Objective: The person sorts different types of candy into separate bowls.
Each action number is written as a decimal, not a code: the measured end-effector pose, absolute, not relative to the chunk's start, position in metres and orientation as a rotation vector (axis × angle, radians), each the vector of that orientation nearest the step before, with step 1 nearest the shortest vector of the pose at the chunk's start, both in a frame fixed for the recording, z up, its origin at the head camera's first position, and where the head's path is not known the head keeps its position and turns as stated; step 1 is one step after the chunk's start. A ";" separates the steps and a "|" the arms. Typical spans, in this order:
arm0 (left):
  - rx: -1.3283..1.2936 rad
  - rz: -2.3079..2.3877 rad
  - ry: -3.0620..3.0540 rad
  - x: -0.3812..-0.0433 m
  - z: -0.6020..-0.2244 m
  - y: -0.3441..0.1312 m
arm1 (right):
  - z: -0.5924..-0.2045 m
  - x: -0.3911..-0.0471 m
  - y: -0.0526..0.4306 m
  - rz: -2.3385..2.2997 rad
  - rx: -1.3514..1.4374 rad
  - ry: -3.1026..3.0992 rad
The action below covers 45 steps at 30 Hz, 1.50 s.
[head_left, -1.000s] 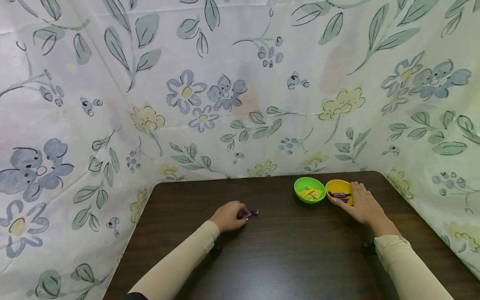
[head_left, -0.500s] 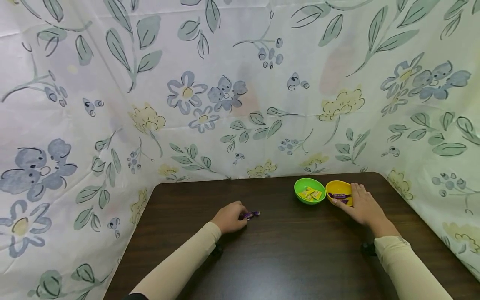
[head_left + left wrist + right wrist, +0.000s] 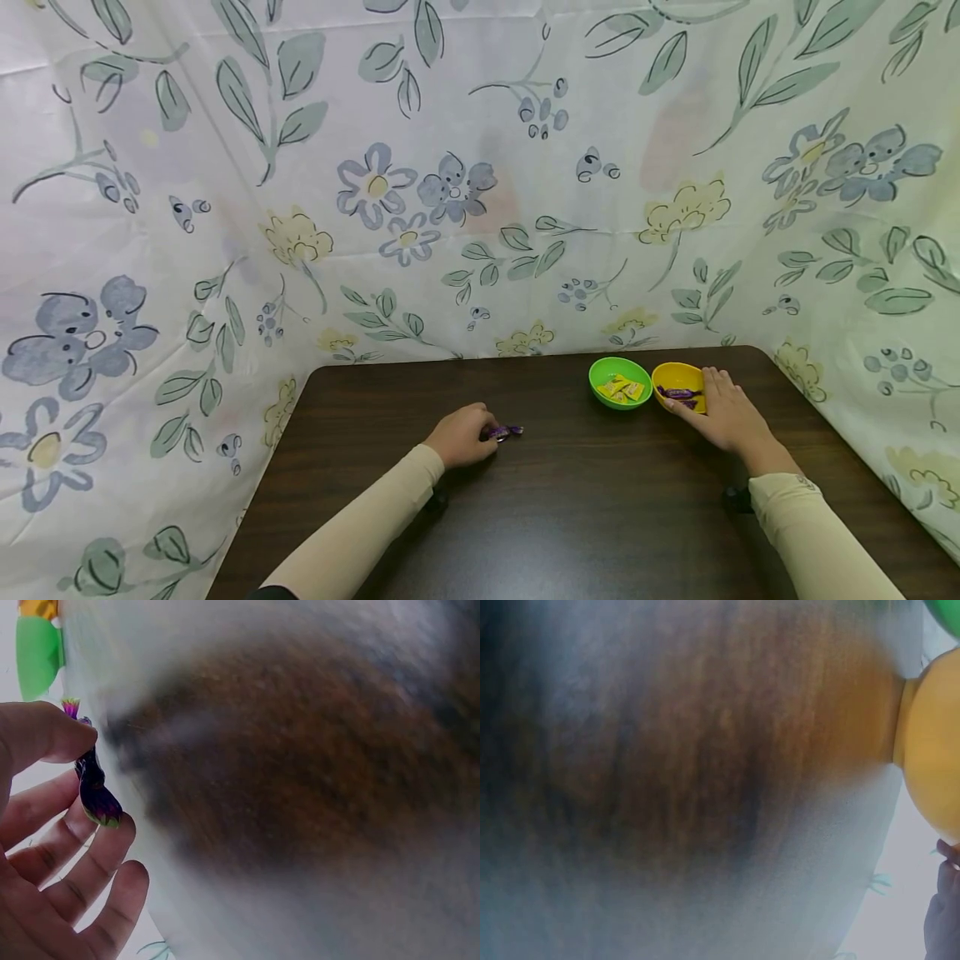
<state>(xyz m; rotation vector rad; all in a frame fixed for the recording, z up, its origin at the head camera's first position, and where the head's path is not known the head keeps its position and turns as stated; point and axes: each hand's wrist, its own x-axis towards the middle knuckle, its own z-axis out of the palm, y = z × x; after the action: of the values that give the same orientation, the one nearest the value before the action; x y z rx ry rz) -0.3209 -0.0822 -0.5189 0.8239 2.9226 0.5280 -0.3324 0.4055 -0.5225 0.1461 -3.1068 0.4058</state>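
Note:
My left hand (image 3: 463, 437) is low over the table, pinching a purple-wrapped candy (image 3: 507, 432) between thumb and fingertips. In the left wrist view the candy (image 3: 91, 776) shows its twisted wrapper ends, gripped under the thumb, while the lower fingers are spread. My right hand (image 3: 727, 415) rests against the right side of a yellow bowl (image 3: 667, 371), fingers straight along the rim and thumb toward its front. Purple-wrapped candies (image 3: 678, 392) and something yellow lie in that bowl. The right wrist view has the bowl's outer wall (image 3: 937, 742) and part of the hand (image 3: 943, 911) touching it.
A green bowl (image 3: 600, 367) with several yellow-wrapped candies (image 3: 621, 387) stands left of the yellow bowl, close against it. Both are near the back edge of the dark wooden table (image 3: 570, 508). A floral cloth (image 3: 480, 275) hangs behind and around the table.
My left hand shifts very slightly to the right in the view, with the candy still in its fingers. The right hand stays on the yellow bowl. The whole view drifts a little.

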 end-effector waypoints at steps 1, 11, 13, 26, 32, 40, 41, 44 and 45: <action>0.828 0.527 2.925 -0.321 -0.519 -0.082 | -0.522 -0.332 0.406 0.405 0.145 -3.106; 0.888 0.543 2.948 -0.321 -0.511 -0.075 | -0.525 -0.334 0.408 0.394 0.150 -3.098; 0.902 0.547 2.947 -0.321 -0.510 -0.073 | -0.525 -0.334 0.408 0.395 0.149 -3.096; 0.964 0.568 2.937 -0.316 -0.499 -0.059 | -0.524 -0.333 0.408 0.407 0.145 -3.105; 0.993 0.573 2.936 -0.316 -0.499 -0.051 | -0.523 -0.331 0.406 0.408 0.141 -3.106; 1.015 0.582 2.922 -0.315 -0.498 -0.042 | -0.521 -0.329 0.403 0.395 0.133 -3.098; 1.019 0.583 2.919 -0.315 -0.498 -0.041 | -0.521 -0.329 0.403 0.401 0.133 -3.098; 1.030 0.582 2.915 -0.314 -0.496 -0.037 | -0.521 -0.329 0.403 0.413 0.130 -3.096; 1.034 0.584 2.914 -0.314 -0.496 -0.035 | -0.521 -0.330 0.403 0.418 0.129 -3.096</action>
<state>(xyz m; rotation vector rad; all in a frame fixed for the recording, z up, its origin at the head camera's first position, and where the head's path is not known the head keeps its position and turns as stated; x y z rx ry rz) -0.3144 -0.0354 -0.4961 1.0336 2.9142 0.5840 -0.3297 0.4033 -0.5208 0.1294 -3.0960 0.4183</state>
